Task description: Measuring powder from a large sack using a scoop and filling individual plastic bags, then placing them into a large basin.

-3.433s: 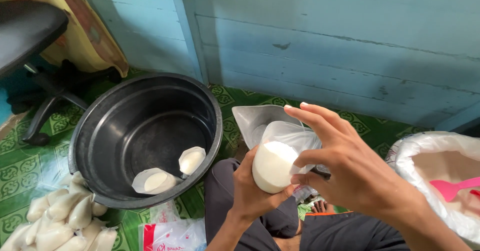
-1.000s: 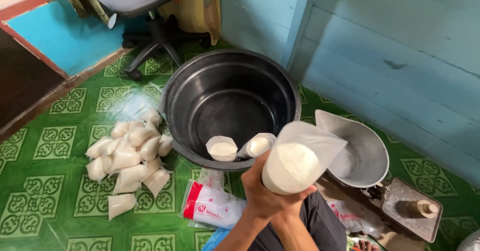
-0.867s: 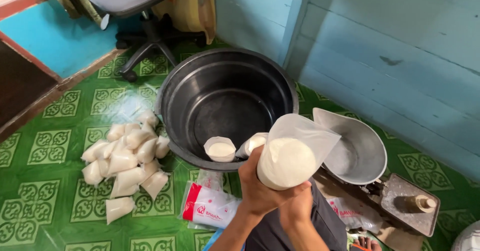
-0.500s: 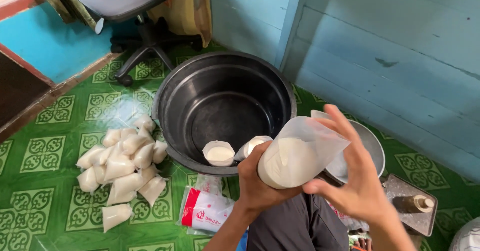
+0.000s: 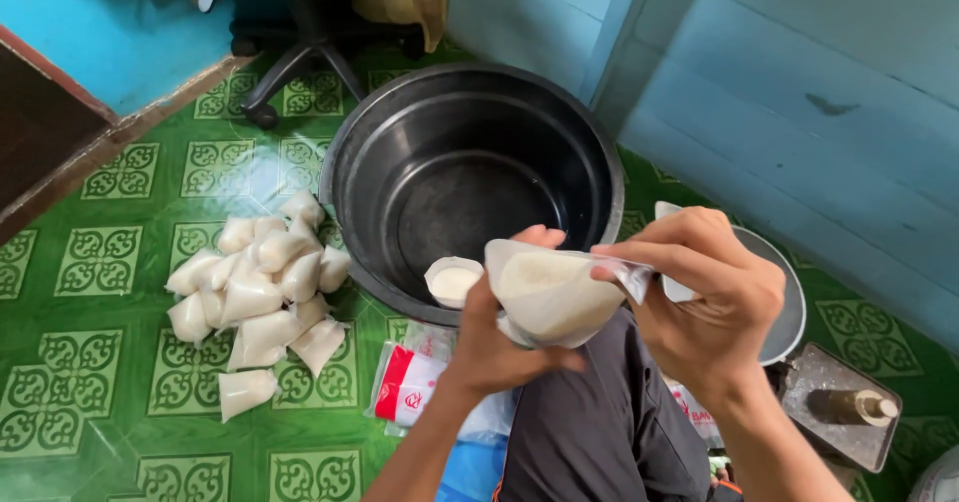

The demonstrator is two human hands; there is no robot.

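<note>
Now, left to right:

Floor (image 5: 90, 382): glossy green tiles with a pale scroll pattern.
Pile of packets (image 5: 262, 287): small clear plastic bags, plump with white grains, heaped on the floor just left of the basin.
Basin (image 5: 345, 177): big, round, black plastic with smooth walls; one filled packet (image 5: 453, 282) lies inside near the front rim.
Red and white wrapper (image 5: 412, 394): flat, crinkled plastic on the floor below the basin.
Left hand (image 5: 499, 337): wrapped around the bag from beneath, thumb up its side.
Bag (image 5: 554, 297): thin clear plastic, rounded and part full of white grains, held above the lap in front of the basin.
Right hand (image 5: 714, 302): fingertips pinched on the bag's loose top corner.
Metal bowl (image 5: 784, 307): shiny and shallow, partly hidden behind the right hand.
Wall (image 5: 799, 82): painted blue planks.
</note>
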